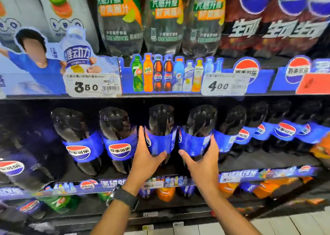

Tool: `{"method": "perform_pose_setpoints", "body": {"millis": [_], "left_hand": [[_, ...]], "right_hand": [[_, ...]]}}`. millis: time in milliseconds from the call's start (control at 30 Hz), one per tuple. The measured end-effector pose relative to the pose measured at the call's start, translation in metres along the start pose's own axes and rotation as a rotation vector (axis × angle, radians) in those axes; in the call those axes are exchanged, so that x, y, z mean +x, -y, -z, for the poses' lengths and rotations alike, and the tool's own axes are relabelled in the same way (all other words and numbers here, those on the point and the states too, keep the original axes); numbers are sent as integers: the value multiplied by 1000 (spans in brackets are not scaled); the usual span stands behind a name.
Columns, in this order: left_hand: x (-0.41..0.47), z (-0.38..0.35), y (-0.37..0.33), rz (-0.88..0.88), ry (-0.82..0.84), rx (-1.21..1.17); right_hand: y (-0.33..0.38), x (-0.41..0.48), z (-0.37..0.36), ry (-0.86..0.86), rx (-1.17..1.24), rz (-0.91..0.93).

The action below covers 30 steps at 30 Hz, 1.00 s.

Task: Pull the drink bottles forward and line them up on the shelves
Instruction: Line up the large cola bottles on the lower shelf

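Observation:
A row of large dark cola bottles with blue labels stands on the middle shelf. My left hand grips the lower body of one cola bottle at the centre, thumb across its front. My right hand grips the neighbouring cola bottle to its right, fingers round its right side. Both held bottles show the side of their labels, while two bottles to the left show the round logo to the front.
The upper shelf carries lemon-soda bottles and cola bottles above a price strip. More cola bottles run off to the right, set further back. The bottom shelf holds orange and green bottles. Floor tiles show at lower right.

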<state>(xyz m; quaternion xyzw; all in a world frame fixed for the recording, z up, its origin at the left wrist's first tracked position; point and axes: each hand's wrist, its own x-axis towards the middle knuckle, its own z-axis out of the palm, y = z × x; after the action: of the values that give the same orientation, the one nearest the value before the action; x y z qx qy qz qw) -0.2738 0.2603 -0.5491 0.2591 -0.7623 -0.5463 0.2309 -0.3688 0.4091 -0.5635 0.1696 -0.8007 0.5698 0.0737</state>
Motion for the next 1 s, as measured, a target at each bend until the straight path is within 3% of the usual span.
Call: {"method": "perform_pose_setpoints", "body": {"millis": [267,500,700,833,1000], "left_hand": [[10,-9,10,41,8,-36],[-3,-22,8,-36,-134,-25],[-24,-35,5,-68,-281,100],[-37,-36,7,-82,-291,130],[-34,-23,12,-42,-276,148]], "right_hand": [[-3,20,-14,-62,-69,-57],[-7,20,-18,-92,-51,-71],[-23,28,0,110,87,-66],[-34,37,11,279,258,-87],[-29,40,20,419,240,-54]]}}
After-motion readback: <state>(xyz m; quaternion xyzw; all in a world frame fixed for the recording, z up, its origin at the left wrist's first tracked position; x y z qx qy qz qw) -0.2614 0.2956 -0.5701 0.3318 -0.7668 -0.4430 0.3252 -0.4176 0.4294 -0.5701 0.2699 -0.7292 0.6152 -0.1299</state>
